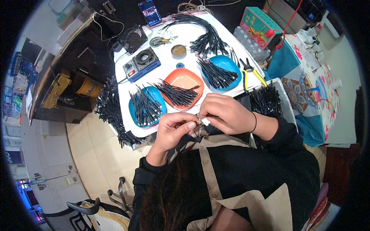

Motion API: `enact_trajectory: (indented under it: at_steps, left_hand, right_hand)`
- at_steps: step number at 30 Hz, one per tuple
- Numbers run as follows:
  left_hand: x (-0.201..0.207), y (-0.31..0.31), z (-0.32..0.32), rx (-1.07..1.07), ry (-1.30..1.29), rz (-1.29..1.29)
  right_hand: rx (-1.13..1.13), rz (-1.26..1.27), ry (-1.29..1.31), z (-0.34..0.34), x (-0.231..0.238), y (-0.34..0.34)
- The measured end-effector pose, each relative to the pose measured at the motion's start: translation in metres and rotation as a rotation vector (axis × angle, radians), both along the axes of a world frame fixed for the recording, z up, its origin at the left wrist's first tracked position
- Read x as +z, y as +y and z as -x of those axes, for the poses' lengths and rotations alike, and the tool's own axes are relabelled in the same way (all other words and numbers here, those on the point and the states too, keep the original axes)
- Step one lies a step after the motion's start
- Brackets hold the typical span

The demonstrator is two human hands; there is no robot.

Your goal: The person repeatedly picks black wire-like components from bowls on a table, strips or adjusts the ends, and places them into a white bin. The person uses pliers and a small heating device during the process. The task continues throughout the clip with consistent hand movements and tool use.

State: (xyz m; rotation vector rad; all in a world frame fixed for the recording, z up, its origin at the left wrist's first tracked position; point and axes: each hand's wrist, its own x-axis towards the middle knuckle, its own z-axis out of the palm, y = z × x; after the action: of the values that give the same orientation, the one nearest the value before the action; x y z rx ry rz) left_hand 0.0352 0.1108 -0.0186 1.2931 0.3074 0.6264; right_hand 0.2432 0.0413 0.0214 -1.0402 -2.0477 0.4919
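My left hand [174, 129] and my right hand [228, 114] meet in front of the table's near edge, fingertips almost touching. The left thumb and forefinger pinch a thin cable end with a bit of red showing. A small white piece [206, 121] sits in my right fingertips; its exact kind is too small to tell. Beyond the hands, an orange bowl [185, 76] holds short black cables [178, 94]. A blue bowl [162, 99] at its left and another blue bowl [229, 61] at its right hold more black cables with metal ends.
On the white table stand a blue heating device [142, 64], a round tin [178, 51], yellow-handled pliers [252, 73], a black fan [133, 38] and a lit phone [150, 12]. Black cables [206, 32] are heaped at the back. Cable-filled boxes flank the table; a cloth-covered table [308, 84] is right.
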Motion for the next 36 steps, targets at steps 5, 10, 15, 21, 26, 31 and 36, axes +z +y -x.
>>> enact_trajectory:
  at_steps: [5, 10, 15, 21, 26, 31, 36]
  left_hand:
    - [0.011, 0.01, 0.0, -0.01, 0.163, -0.867]
    - [0.007, 0.016, 0.001, -0.02, 0.085, -0.975]
    - [-0.011, 0.009, 0.011, -0.03, -0.051, -0.201]
    - [-0.026, -0.009, -0.003, -0.049, -0.349, 0.458]
    - [-0.022, -0.014, -0.003, -0.088, -0.344, 0.539]
    - [-0.016, -0.012, -0.002, -0.132, -0.278, 0.479]
    - [0.003, -0.005, 0.007, 0.066, 0.066, -0.49]
  right_hand:
    - [0.121, 0.902, 0.483, -0.003, -0.024, -0.008]
    - [0.215, 1.485, 1.119, 0.0, -0.041, -0.014]
    - [-0.017, 0.621, 0.562, 0.009, -0.025, -0.019]
    - [-0.109, -0.133, 0.19, 0.009, -0.011, -0.003]
    - [0.005, -0.169, 0.208, 0.011, -0.006, 0.0]
    - [0.061, -0.141, 0.148, 0.01, 0.002, -0.003]
    - [-0.007, 0.665, 0.607, 0.013, -0.007, -0.023]
